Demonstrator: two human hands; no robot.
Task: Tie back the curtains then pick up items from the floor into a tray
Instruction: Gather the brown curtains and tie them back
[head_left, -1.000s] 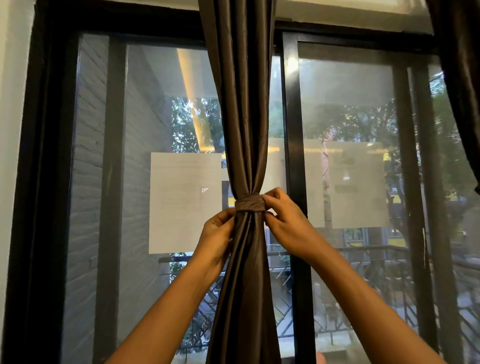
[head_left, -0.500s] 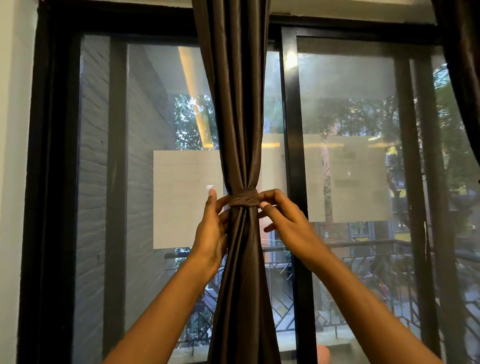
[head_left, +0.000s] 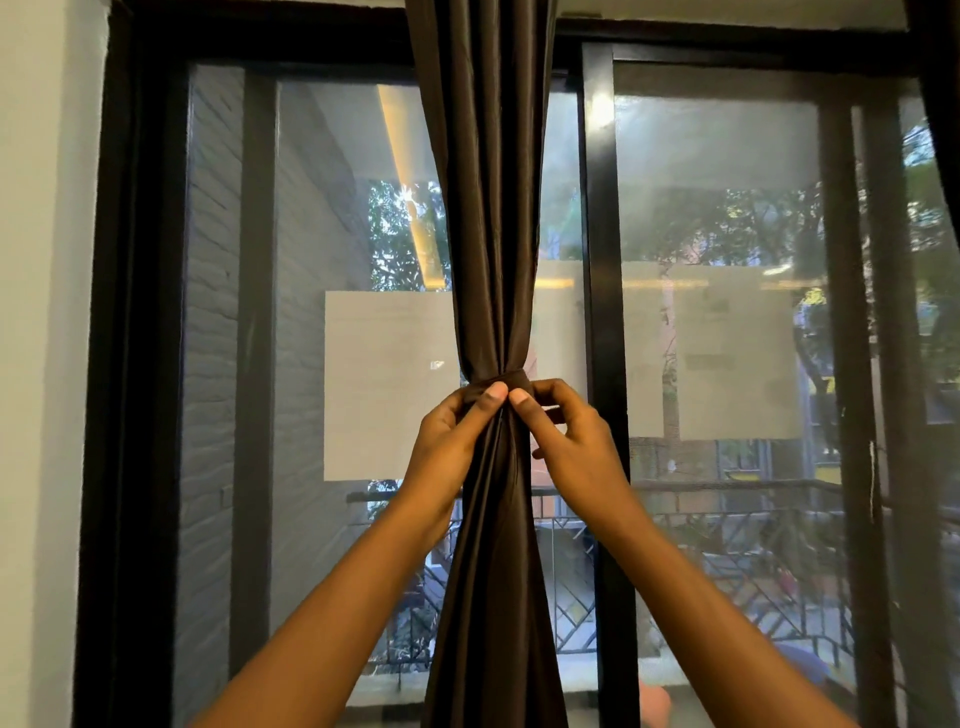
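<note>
A long dark brown curtain of smooth, slightly shiny fabric (head_left: 488, 208) hangs in front of a big window with a black metal frame (head_left: 597, 234). The curtain is gathered into 1 narrow bunch at about the middle of the picture, and below this point it spreads wider again toward the bottom edge. Around the narrow point goes a band of the same dark brown fabric (head_left: 511, 378), which is wrapped tight on the bunch.

Both hands are raised to this band. The left hand (head_left: 447, 441) is on the left side of the curtain; its fingers are curled and the thumb presses on the front of the band, so it pinches the band. The right hand (head_left: 576, 447) is on the right side; its index finger and thumb are bent and the fingertip touches the band just beside the left thumb, pinching the fabric too. The 2 fingertips nearly meet in front of the curtain.

On the glass, 2 pale rectangular sheets of paper are stuck, 1 at the left of the curtain (head_left: 387, 384) and 1 at the right (head_left: 735, 353). A second dark curtain (head_left: 940, 67) shows at the top right corner. Outside there is a grey brick wall (head_left: 213, 312), green trees and a black metal railing (head_left: 727, 587).
</note>
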